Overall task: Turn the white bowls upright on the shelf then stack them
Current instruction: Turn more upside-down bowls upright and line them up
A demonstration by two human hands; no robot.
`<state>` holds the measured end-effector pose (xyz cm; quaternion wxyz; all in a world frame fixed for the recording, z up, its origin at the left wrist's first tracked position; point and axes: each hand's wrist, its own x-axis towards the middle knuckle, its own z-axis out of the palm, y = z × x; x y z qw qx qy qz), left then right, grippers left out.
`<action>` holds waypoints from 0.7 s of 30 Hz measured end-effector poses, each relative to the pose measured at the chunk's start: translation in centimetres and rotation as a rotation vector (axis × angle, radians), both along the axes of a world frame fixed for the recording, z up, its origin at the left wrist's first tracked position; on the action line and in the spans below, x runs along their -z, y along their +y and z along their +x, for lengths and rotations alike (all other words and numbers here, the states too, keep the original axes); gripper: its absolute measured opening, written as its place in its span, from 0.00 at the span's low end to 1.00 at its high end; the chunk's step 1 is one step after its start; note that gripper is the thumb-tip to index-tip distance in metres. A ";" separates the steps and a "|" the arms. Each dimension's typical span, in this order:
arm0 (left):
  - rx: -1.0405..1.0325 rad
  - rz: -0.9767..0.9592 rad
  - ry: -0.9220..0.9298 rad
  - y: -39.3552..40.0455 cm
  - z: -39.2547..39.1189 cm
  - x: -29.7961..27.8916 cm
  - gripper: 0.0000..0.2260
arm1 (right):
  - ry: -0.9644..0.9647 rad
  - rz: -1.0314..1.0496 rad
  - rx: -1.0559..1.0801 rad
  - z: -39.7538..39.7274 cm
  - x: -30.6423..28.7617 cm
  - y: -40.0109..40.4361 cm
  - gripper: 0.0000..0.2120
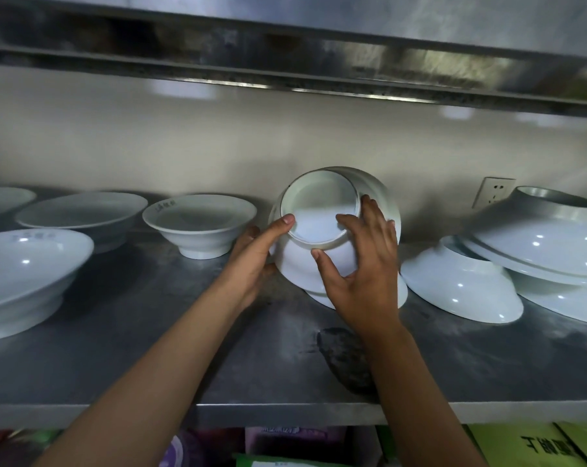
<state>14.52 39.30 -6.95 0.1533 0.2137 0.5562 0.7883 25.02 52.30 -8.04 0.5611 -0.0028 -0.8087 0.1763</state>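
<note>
White bowl [319,210] tipped on its side mid-shelf, base facing the camera, left hand [256,254] gripping its left edge, right hand [362,264] grasping base and side, upright bowls [199,224] left, overturned bowls [460,281] right, steel shelf [184,332]

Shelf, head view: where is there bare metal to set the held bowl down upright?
Bare shelf runs along the front edge, below the upright bowl and around the dark stain. The right is crowded with overturned bowls; upright bowls line the left. Both hands, left hand and right hand, grip the tilted bowl.
</note>
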 end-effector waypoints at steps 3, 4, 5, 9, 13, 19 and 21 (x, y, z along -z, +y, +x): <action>-0.042 0.027 0.032 -0.1 0.6 0.0 0.24 | -0.005 -0.108 -0.101 0.4 -0.2 -0.1 0.33; -0.062 0.036 0.034 -0.2 0.9 0.0 0.22 | -0.002 -0.177 -0.151 0.6 -0.2 -0.1 0.35; -0.081 0.044 0.036 -0.2 1.2 -0.1 0.21 | 0.001 -0.239 -0.184 0.8 -0.1 -0.1 0.35; -0.140 0.058 0.070 -0.1 1.9 -0.4 0.20 | 0.046 -0.383 -0.183 1.1 0.1 0.0 0.30; -0.150 0.122 0.087 -0.7 2.7 -0.8 0.23 | 0.153 -0.574 -0.149 0.7 0.0 0.5 0.24; -0.262 0.257 0.114 -3.1 5.3 -1.1 0.18 | 0.135 -0.667 -0.082 0.4 -0.1 0.8 0.28; -0.351 0.242 0.235 -4.7 6.2 -2.1 0.23 | 0.083 -0.637 -0.063 0.0 0.1 0.7 0.25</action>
